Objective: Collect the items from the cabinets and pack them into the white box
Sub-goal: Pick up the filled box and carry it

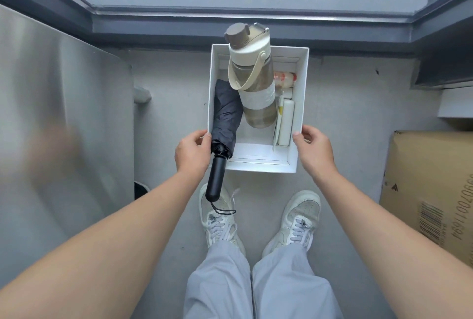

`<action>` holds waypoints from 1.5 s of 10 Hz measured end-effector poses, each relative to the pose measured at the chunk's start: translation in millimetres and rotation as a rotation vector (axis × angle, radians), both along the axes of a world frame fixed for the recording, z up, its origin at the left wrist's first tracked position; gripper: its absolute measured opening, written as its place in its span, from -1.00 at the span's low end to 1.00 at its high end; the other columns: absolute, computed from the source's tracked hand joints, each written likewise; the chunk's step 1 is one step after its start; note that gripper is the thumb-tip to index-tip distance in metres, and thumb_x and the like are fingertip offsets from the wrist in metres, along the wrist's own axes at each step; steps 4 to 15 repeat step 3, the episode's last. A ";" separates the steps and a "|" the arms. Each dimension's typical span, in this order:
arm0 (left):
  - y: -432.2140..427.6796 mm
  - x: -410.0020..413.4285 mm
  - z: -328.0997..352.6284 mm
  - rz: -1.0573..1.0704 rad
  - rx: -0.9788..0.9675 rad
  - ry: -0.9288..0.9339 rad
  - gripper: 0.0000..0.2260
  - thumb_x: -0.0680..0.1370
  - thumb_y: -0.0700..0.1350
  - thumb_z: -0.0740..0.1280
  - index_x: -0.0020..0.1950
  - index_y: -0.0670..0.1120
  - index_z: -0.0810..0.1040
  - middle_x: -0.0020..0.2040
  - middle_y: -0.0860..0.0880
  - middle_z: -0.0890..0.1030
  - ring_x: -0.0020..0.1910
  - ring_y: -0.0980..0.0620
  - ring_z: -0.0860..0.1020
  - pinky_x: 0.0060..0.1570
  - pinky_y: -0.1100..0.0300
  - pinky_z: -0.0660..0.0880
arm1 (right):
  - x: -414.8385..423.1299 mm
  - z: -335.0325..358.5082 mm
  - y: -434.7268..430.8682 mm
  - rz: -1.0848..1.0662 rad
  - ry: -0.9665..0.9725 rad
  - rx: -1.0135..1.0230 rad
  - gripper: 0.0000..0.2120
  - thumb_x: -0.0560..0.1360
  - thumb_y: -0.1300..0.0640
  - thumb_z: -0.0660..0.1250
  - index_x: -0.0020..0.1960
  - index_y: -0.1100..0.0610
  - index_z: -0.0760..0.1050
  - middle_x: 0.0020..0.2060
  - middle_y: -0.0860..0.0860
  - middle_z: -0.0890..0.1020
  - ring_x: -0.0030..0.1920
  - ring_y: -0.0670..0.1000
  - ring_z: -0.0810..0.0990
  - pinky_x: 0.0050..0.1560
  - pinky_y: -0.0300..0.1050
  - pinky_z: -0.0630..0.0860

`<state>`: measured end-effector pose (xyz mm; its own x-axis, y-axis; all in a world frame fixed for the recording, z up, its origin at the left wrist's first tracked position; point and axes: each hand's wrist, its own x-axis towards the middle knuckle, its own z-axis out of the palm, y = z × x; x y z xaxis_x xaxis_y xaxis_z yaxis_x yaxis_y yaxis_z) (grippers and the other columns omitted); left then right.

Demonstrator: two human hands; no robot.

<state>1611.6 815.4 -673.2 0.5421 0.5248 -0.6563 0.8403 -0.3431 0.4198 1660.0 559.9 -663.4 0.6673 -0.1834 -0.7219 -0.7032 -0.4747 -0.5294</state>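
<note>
In the head view, the white box [303,93] sits low above the floor, already holding a folded umbrella [225,116], a large water bottle [253,80] and smaller items at its right side. The left hand [193,151] and right hand [313,151] each grip a near corner of it. Packing looks mostly done; any items left in the cabinets are out of sight.

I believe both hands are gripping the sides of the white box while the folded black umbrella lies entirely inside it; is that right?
Not quite. Both hands, left and right, do grip the white box, but the head view shows the folded black umbrella sticking out, its handle overhanging the near edge.
</note>
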 end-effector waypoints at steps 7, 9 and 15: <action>-15.2 -53.0 63.9 0.059 -0.142 0.041 -0.74 0.58 0.10 0.20 -0.14 0.00 0.58 -0.12 0.02 0.67 -0.01 -0.06 0.64 0.05 -0.07 0.57 | -47.0 54.6 4.6 0.002 0.096 0.106 -0.56 0.66 0.01 0.27 0.48 0.15 0.41 0.35 0.02 0.55 0.36 -0.02 0.51 0.34 -0.15 0.38; -15.2 -53.0 63.9 0.059 -0.142 0.041 -0.74 0.58 0.10 0.20 -0.14 0.00 0.58 -0.12 0.02 0.67 -0.01 -0.06 0.64 0.05 -0.07 0.57 | -47.0 54.6 4.6 0.002 0.096 0.106 -0.56 0.66 0.01 0.27 0.48 0.15 0.41 0.35 0.02 0.55 0.36 -0.02 0.51 0.34 -0.15 0.38; -15.2 -53.0 63.9 0.059 -0.142 0.041 -0.74 0.58 0.10 0.20 -0.14 0.00 0.58 -0.12 0.02 0.67 -0.01 -0.06 0.64 0.05 -0.07 0.57 | -47.0 54.6 4.6 0.002 0.096 0.106 -0.56 0.66 0.01 0.27 0.48 0.15 0.41 0.35 0.02 0.55 0.36 -0.02 0.51 0.34 -0.15 0.38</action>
